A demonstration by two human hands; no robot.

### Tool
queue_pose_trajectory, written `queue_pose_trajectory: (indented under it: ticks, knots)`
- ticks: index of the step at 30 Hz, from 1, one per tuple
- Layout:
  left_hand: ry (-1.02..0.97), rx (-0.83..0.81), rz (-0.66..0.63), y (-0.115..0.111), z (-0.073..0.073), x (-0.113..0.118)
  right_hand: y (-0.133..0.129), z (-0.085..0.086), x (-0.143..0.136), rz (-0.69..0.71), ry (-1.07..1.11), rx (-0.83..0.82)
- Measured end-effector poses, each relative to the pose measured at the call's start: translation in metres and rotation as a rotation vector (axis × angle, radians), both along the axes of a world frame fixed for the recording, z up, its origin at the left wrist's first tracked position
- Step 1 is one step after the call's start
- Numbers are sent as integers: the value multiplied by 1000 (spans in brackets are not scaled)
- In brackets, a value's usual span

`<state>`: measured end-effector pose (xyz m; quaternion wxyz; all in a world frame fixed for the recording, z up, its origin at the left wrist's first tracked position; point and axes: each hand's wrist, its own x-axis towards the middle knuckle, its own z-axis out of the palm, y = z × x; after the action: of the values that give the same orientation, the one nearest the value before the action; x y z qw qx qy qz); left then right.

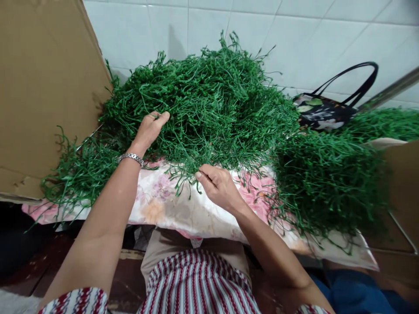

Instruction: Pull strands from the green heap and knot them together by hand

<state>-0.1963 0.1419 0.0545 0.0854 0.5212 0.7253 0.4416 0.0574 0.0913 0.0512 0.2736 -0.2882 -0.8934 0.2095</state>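
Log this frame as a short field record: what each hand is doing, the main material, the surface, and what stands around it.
left hand: left hand rests on the pile, fingers curled into the strands, metal watch on the wrist
right hand: right hand pinches a few strands at the pile's near edge
material: green stringy strands, heaped in a big tangled pile
surface: floral cloth under the pile
left side: cardboard sheet, leaning upright
right side: dark floral handbag behind the strands
backdrop: white tiled wall
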Motion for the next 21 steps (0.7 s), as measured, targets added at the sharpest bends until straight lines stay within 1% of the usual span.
queue_pose_trajectory:
  ticks: [4, 8, 11, 13, 15, 17, 19, 20, 21]
  knots:
    - [31, 9, 110, 7, -3, 1, -3, 11, 4, 24, 74, -109]
    - [12, 58, 160, 14, -3, -6, -5, 19, 12, 65, 114, -233]
    - [44, 85, 175, 18, -4, -15, -6, 20, 18, 76, 146, -278]
    - [65, 99, 188, 22, -6, -18, -7, 15, 17, 62, 145, -284]
    - [75, 107, 186, 24, -10, -21, -10, 6, 13, 65, 76, -243]
    - [69, 93, 165, 21, -13, -21, -14, -5, 10, 123, -76, -129]
    - [63, 53, 136, 10, -13, -18, -17, -13, 11, 223, -216, -4]
    - [74, 36, 129, 2, -12, -15, -16, -15, 14, 254, -242, 39]
    - [102, 26, 123, -9, -11, -9, -14, -15, 18, 256, -237, 65]
